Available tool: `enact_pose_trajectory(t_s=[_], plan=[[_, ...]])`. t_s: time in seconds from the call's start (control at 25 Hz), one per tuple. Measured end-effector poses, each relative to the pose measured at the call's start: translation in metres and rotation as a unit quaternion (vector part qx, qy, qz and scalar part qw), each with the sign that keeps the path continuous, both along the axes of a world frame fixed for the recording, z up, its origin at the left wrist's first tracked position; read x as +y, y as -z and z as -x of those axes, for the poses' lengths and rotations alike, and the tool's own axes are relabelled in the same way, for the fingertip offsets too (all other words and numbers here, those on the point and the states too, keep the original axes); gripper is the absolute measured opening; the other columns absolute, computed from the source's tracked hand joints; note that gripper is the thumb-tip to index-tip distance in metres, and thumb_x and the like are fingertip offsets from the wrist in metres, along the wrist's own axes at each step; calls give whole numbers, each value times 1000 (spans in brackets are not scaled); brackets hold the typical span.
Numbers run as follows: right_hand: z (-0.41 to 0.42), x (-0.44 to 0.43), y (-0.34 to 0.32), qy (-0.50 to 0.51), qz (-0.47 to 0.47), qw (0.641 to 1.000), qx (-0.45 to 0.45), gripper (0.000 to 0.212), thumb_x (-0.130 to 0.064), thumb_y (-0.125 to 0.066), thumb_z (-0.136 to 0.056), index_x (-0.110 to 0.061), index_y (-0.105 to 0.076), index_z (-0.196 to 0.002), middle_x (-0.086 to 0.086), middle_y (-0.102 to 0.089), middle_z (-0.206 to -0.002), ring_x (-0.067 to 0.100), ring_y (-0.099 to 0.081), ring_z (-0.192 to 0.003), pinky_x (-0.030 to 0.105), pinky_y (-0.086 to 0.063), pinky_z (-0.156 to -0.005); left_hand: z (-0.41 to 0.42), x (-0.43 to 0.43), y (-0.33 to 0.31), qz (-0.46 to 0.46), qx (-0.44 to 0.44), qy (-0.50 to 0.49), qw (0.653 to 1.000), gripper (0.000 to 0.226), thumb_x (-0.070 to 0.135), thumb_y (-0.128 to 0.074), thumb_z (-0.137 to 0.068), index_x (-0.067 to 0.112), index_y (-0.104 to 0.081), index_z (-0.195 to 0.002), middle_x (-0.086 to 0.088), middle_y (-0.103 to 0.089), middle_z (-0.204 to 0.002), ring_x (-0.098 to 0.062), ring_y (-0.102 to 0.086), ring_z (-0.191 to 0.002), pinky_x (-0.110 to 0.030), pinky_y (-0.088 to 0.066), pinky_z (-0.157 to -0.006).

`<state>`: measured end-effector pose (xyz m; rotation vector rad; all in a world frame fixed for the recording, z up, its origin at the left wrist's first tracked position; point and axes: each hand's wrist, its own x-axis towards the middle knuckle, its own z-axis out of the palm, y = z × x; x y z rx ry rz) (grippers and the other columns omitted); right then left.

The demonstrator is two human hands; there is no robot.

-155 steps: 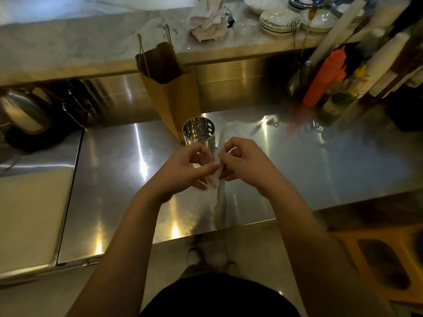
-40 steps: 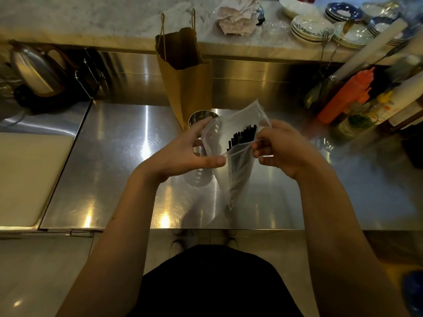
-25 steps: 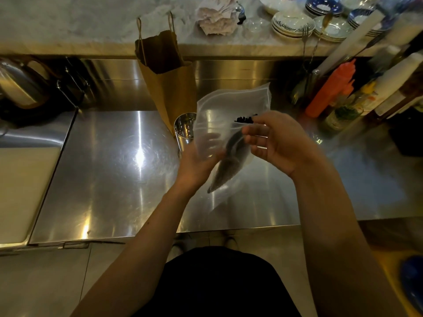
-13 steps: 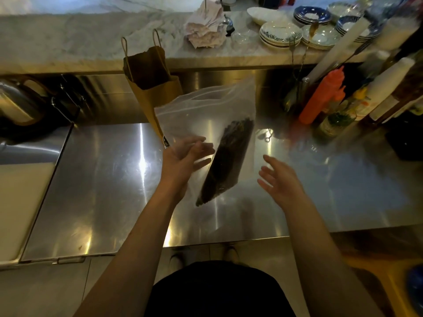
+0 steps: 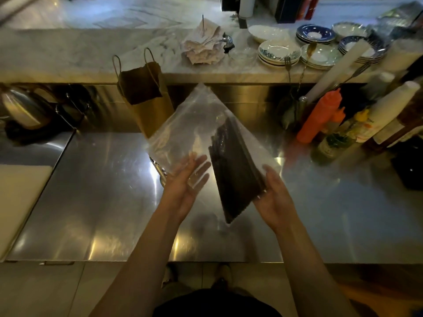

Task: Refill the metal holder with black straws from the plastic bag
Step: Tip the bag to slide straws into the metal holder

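A clear plastic bag [image 5: 194,124] hangs tilted above the steel counter [image 5: 103,191], with a bundle of black straws [image 5: 233,175] lying slantwise in its right side. My left hand [image 5: 187,181] lies flat against the bag's lower left, fingers stretched out. My right hand [image 5: 274,200] cups the lower right edge of the straw bundle from below. The bag is held between the two palms. Only a sliver of the metal holder [image 5: 156,164] shows on the counter, behind the bag and my left hand.
A brown paper bag [image 5: 146,99] stands behind the holder. An orange squeeze bottle [image 5: 320,117] and other bottles crowd the right. A kettle [image 5: 23,108] sits at the far left and a white board [image 5: 16,197] at the left. Stacked plates [image 5: 278,52] rest on the marble ledge.
Half a second ago my right hand was off the bag; now it supports the straw bundle. The bag has tilted so that its top points away and left.
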<state>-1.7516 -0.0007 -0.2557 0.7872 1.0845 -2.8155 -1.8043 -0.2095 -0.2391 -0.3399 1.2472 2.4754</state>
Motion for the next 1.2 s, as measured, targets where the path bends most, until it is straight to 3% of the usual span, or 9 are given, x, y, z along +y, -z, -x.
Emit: enact_pose_trajectory(t_s=[0.08,0.16,0.36,0.52,0.68,0.84,0.96,1.04,1.2], plan=[[8,5,-22,0,-45,998,45,38,-35,-81,-69,-16,-67,-99,11,-65,-109,27,-62,-105,46,-50,-93,-4,8,12,-50,-48,-22,997,46,27,-56,-97,7,-47,-138,-11,-59,-134,-25,-60,-121,-47,-39,-109],[15,8,-40,-7,-85,994,74,25,-27,-69,-81,-11,-64,-100,12,-67,-110,30,-63,-111,53,-46,-101,-6,16,14,-117,-82,-47,989,58,33,-63,-92,13,-44,-143,-13,-52,-142,-29,-52,-129,-50,-32,-114],[11,10,-82,-84,-194,966,149,19,-23,-55,-89,-11,-66,-101,14,-67,-117,30,-63,-114,48,-49,-96,-2,24,14,-238,-85,-17,967,83,39,-81,-74,17,-44,-144,-9,-44,-150,-28,-44,-136,-45,-33,-114],[4,7,-96,-114,-196,957,183,20,-9,-50,-90,-13,-69,-95,11,-69,-106,32,-64,-111,46,-49,-96,8,19,13,-293,-44,26,955,65,37,-85,-66,13,-63,-122,-10,-65,-121,-26,-57,-118,-47,-45,-103],[5,1,-107,-81,-243,951,176,21,-9,-51,-91,-18,-70,-89,9,-70,-101,32,-65,-109,47,-50,-97,23,9,2,-302,-5,50,952,59,33,-92,-56,13,-73,-108,-10,-70,-112,-25,-64,-107,-42,-52,-94],[14,-16,-114,-46,-268,947,170,13,-11,-51,-89,-14,-63,-91,3,-69,-93,24,-69,-97,38,-55,-84,40,-7,-4,-295,-11,52,954,59,29,-96,-45,8,-77,-97,-13,-73,-104,-28,-71,-95,-42,-57,-86],[21,-34,-108,13,-285,948,141,9,-12,-53,-87,-11,-61,-93,3,-68,-93,22,-69,-91,38,-55,-82,46,-11,-2,-302,-34,27,952,44,24,-91,-55,13,-74,-94,-8,-74,-92,-22,-72,-84,-38,-59,-77],[23,-43,-104,69,-270,952,126,9,-14,-55,-87,-13,-62,-93,3,-67,-94,20,-69,-90,39,-53,-83,49,-11,-3,-287,-56,10,956,10,22,-76,-71,17,-74,-78,-2,-71,-78,-15,-69,-71,-31,-59,-69],[19,-53,-92,28,-261,956,130,23,-14,-55,-87,-11,-61,-109,8,-70,-103,26,-68,-103,41,-56,-88,57,-14,-10,-285,-41,29,957,17,26,-62,-81,18,-76,-75,-2,-72,-81,-16,-70,-74,-34,-55,-77]])
